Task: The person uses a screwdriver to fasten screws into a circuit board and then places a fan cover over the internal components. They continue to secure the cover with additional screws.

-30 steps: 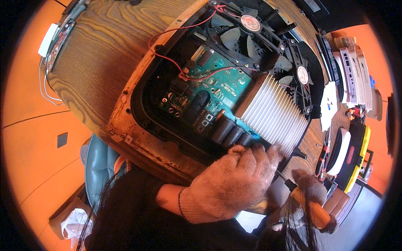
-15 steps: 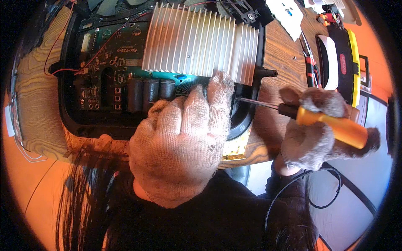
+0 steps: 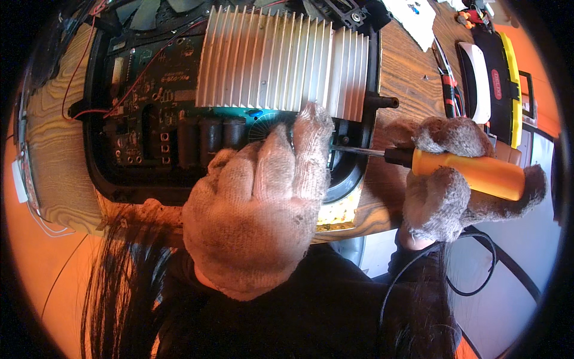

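A green circuit board (image 3: pixel 140 90) with a large finned aluminium heat sink (image 3: pixel 266 66) sits in a black plastic housing (image 3: pixel 95 173). My left hand (image 3: pixel 254 203), in a soiled knit glove, reaches over the board's near edge beside the black capacitors (image 3: pixel 210 136). Its fingers bend over the board, the index fingertip touching the heat sink's near edge; the thumb is hidden. My gloved right hand (image 3: pixel 445 173) is closed around the yellow-orange handle of a screwdriver (image 3: pixel 472 173). The screwdriver's shaft points left into the gap at the housing's right side, beside my left index finger; its tip is hard to see.
Thin red and black wires (image 3: pixel 91 112) run along the housing's left side. Pliers with red handles (image 3: pixel 448 96) and a black-and-yellow case (image 3: pixel 505 90) lie at the right. White paper (image 3: pixel 412 24) is at the back. A black cable loop (image 3: pixel 472 293) hangs below my right hand.
The board and heat sink have shifted slightly left within the housing. The screwdriver has turned to a flatter angle, its shaft moving a little left. Both hands keep their grips.
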A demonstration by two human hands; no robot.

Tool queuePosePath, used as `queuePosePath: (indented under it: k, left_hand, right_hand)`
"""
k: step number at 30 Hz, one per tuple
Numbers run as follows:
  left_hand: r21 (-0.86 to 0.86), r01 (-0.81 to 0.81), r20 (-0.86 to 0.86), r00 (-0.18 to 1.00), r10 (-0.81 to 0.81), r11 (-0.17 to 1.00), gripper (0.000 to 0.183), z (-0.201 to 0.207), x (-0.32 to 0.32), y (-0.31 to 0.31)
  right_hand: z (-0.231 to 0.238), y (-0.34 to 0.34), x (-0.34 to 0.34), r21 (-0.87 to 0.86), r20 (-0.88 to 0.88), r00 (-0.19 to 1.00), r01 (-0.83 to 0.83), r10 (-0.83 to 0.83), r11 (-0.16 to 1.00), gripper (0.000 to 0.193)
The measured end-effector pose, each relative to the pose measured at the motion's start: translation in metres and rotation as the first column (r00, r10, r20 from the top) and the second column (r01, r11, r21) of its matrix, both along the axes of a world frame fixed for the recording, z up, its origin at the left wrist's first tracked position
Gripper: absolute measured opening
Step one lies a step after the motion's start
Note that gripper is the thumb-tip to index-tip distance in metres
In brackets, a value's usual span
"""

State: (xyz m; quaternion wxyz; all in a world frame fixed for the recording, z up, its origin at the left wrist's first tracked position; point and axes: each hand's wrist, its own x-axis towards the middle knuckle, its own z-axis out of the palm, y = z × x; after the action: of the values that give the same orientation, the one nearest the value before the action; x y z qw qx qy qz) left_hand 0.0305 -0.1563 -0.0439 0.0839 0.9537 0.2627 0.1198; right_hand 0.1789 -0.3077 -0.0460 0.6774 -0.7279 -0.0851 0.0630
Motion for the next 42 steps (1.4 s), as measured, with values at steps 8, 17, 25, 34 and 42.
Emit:
queuePosePath:
  k: [8,17,25,34,42]
  left_hand:
    - [-0.010,-0.036,0.000,0.999,0.036,0.999,0.054,0.006,0.001,-0.002]
    - [0.007,0.048,-0.180,0.983,-0.046,0.999,0.048,0.020,-0.005,-0.001]
    - [-0.233,0.216,0.282,0.948,-0.147,0.948,0.052,0.039,-0.010,0.013]
    - [0.146,-0.455,0.335,0.858,0.390,0.878,0.038,0.053,-0.093,0.070]
    - [0.276,-0.577,-0.008,0.798,0.603,0.768,0.053,0.038,-0.125,0.230]
  right_hand:
    - [0.052,0.021,0.004,-0.027,-0.036,0.621,-0.784,0.783,0.621,0.039]
    - [0.033,0.022,0.005,-0.151,-0.009,0.586,-0.802,0.810,0.578,0.036]
    - [0.027,0.035,0.022,0.498,0.133,0.934,-0.352,0.331,0.792,0.078]
    - [0.000,0.042,0.049,0.636,-0.175,0.855,-0.279,0.487,0.719,0.049]
    - [-0.008,0.025,0.067,0.829,-0.443,0.483,-0.099,0.755,0.550,0.033]
